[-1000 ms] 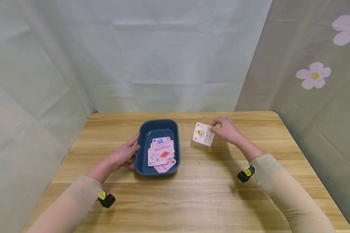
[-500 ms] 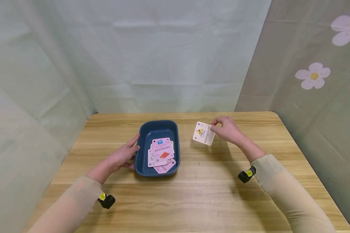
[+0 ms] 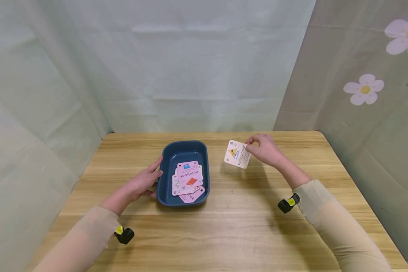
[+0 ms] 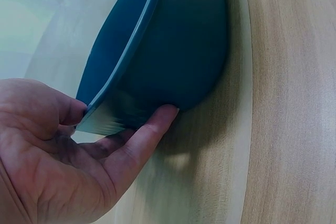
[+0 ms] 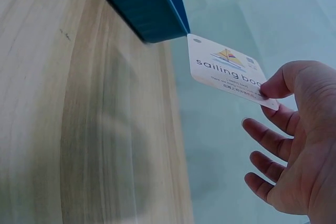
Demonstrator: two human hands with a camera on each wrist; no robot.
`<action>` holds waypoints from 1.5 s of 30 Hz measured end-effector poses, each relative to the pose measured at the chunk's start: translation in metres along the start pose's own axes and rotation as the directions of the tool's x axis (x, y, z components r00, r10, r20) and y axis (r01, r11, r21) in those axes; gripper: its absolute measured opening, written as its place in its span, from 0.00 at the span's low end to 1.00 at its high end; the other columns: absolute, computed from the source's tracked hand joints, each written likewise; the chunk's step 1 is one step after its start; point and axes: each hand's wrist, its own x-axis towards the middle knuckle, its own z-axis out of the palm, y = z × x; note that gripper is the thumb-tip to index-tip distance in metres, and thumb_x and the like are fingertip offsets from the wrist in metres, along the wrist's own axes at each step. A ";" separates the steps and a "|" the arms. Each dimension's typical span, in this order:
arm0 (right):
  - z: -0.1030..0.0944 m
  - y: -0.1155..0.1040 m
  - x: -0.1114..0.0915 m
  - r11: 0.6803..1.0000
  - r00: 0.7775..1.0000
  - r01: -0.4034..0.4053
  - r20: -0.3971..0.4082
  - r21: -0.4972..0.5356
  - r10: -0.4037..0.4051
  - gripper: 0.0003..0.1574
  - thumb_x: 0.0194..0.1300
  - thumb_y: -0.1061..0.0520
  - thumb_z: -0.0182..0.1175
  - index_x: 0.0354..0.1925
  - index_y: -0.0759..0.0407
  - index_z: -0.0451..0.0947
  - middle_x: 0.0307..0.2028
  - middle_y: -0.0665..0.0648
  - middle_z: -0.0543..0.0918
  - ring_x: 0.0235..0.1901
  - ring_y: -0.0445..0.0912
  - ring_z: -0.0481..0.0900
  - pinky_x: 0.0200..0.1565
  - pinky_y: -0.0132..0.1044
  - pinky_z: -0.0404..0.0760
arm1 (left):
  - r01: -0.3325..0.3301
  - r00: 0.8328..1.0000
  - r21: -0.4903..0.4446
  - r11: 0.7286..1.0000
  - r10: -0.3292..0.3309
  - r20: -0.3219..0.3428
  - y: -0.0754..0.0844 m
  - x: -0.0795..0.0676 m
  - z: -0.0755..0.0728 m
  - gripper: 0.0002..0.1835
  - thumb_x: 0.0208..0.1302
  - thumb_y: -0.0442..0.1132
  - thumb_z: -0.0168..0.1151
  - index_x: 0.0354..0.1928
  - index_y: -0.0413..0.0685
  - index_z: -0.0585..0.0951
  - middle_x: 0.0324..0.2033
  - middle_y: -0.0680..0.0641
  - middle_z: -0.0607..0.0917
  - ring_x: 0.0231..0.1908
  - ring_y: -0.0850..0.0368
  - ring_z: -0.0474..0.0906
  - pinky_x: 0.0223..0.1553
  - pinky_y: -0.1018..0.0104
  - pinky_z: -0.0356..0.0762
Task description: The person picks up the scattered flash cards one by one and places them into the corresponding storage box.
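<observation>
My left hand (image 3: 145, 182) holds the side of a dark blue tray (image 3: 208, 170). In the left wrist view, one digit of the left hand (image 4: 68, 156) is at the tray's rim and another touches the outer wall low down. Inside the tray lie several flashcards, with a pink "notebook" flashcard (image 3: 189, 174) on top. To the right, my right hand (image 3: 265, 151) pinches a white "sailing boat" flashcard (image 3: 235, 154) by one edge between thumb and index finger. In the right wrist view, its other fingers are spread loosely below the flashcard, which is raised above the table.
The wooden table (image 3: 231, 234) runs back to a pale hanging curtain (image 3: 197, 68). On the right hangs a curtain (image 3: 370, 143) with flower prints. A small black camera (image 3: 124, 235) is on the left wrist, and another black camera (image 3: 287, 204) on the right.
My right hand has lifted slightly with the "sailing boat" flashcard. The left hand and the tray have stayed in place.
</observation>
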 end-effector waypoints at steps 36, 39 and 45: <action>0.000 -0.035 0.009 0.997 0.999 0.049 -0.003 0.059 -0.049 0.12 0.69 0.51 0.60 0.44 0.58 0.81 0.56 0.59 0.80 0.62 0.59 0.65 0.60 0.59 0.64 | -0.001 1.000 0.011 1.000 0.001 0.009 0.001 0.002 -0.002 0.36 0.83 0.44 0.39 0.81 0.75 0.36 0.75 0.28 0.56 0.52 0.41 0.80 0.36 0.53 0.86; 0.002 -0.039 0.011 0.996 0.998 0.061 -0.003 0.066 -0.061 0.12 0.69 0.51 0.60 0.44 0.57 0.82 0.56 0.59 0.80 0.62 0.59 0.65 0.61 0.59 0.64 | -0.004 1.000 0.015 1.000 0.004 0.014 0.002 0.001 -0.002 0.36 0.83 0.44 0.39 0.81 0.75 0.36 0.75 0.28 0.56 0.52 0.40 0.79 0.36 0.53 0.86; 0.005 -0.045 0.014 0.995 0.998 0.069 0.001 0.076 -0.069 0.11 0.68 0.51 0.60 0.43 0.56 0.81 0.55 0.58 0.79 0.63 0.58 0.64 0.61 0.58 0.64 | 0.002 1.000 0.016 1.000 -0.002 0.008 0.002 0.001 -0.002 0.36 0.83 0.44 0.39 0.81 0.75 0.36 0.75 0.29 0.55 0.52 0.40 0.79 0.36 0.53 0.86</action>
